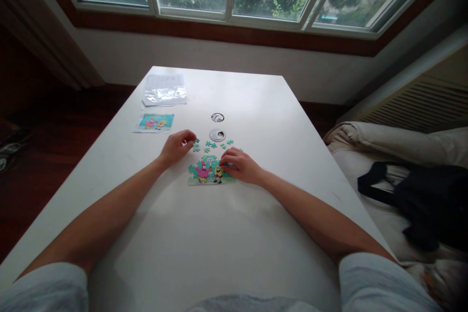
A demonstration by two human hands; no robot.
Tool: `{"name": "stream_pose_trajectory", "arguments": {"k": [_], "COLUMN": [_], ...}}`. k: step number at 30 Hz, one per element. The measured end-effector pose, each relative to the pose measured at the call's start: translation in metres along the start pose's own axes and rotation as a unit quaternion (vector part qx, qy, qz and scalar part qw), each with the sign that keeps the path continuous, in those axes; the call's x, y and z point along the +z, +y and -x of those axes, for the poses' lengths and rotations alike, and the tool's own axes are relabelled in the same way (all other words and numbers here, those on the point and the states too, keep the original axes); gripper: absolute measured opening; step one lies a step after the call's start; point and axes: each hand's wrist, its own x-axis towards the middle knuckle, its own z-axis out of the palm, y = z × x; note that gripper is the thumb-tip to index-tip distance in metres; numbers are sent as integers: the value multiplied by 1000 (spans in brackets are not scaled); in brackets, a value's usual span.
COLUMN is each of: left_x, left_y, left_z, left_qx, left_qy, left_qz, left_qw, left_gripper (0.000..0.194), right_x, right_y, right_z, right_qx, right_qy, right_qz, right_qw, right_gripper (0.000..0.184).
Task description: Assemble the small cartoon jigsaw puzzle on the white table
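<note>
A small, partly built cartoon jigsaw puzzle point(205, 173) lies on the white table point(204, 234). Several loose teal pieces point(211, 145) are scattered just beyond it. My left hand point(178, 146) rests to the left of the loose pieces, fingers curled, fingertips pinched at a piece I can barely make out. My right hand point(239, 165) lies on the puzzle's right edge, fingers bent down and pressing on the pieces there.
A printed reference picture point(155, 122) and a clear plastic bag on paper point(164, 89) lie at the far left of the table. A round cable hole point(217, 117) and its grey cap point(217, 135) sit beyond the pieces. A black bag point(427, 195) lies on bedding to the right.
</note>
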Motion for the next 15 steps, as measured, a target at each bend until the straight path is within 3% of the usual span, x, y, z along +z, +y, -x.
{"name": "stream_pose_trajectory", "arguments": {"k": [7,11,15], "left_x": [11,12,15], "left_y": [-13,-16,-13], "left_z": [0,-2,-2], "left_qx": [19,35,69], "left_qy": [11,-10,-12], "left_qz": [-85,-115,-150], "left_qw": [996,993,986], "left_gripper": [17,16,16], "right_x": [-1,2,4], "right_y": [7,13,13], "right_z": [-1,-1,-1], "right_qx": [24,52,65], "right_qy": [10,-61,-108], "right_qz": [70,151,177], "right_qw": [997,985,976], "right_gripper": [26,53,55]}}
